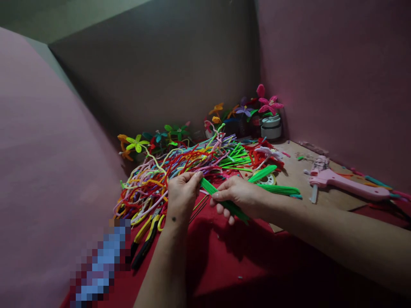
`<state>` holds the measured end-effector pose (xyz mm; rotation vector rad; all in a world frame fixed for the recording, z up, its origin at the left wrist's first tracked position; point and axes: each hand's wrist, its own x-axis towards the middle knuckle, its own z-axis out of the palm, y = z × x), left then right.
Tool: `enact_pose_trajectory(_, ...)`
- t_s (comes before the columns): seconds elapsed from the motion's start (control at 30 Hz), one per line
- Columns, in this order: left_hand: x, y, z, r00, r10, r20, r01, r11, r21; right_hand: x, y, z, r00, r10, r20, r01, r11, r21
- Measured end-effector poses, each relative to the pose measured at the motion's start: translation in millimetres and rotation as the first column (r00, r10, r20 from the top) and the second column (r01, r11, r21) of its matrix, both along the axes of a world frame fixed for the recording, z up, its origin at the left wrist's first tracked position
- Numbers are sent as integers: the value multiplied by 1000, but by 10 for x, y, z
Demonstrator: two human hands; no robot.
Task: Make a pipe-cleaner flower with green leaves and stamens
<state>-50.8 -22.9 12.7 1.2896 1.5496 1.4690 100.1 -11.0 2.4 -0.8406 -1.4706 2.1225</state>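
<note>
The near-left end of the green fuzzy strip [208,187] was pinched by the left grip [181,192], while its middle was clamped between thumb and fingers by the right grip [239,193]. Light, even tension between the 2 grips seemed best, so that the rows would be held flat and uncrushed. Beyond the right grip, green loops [278,189] were seen; beyond the left, multicoloured stems [180,159] were heaped on the desk [221,269].

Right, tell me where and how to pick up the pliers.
Best gripped around the black-and-yellow handles, from the near side: they point back toward you, uncovered on the red cloth, while the other end lies up against the fuzzy stems.
</note>
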Motion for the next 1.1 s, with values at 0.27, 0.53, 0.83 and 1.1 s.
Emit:
enact_pose_trajectory(0.27, 88, -30, 32, 883, -295, 365, 366, 920, -143, 17, 49, 13, 998, -13, -60, 12, 1000, -20)
enact_pose_trajectory(0.53, 6, 30, 20, 935, -96, 341, 122, 991, -54, -36, 10, -51, 996, -36, -77, 35, 999, -4)
enact_pose_trajectory(0.83, 59, 7, 4, 832, -346, 434, 427, 898, -103, 2, 72, -21, 994, -31, -103, 33, 999, 16)
enact_pose_trajectory(1.1, 15, 25, 12, 942, -154, 298, 203, 969, -140, -25, 68, -55, 994, -23, -102, 21, 1000, -22)
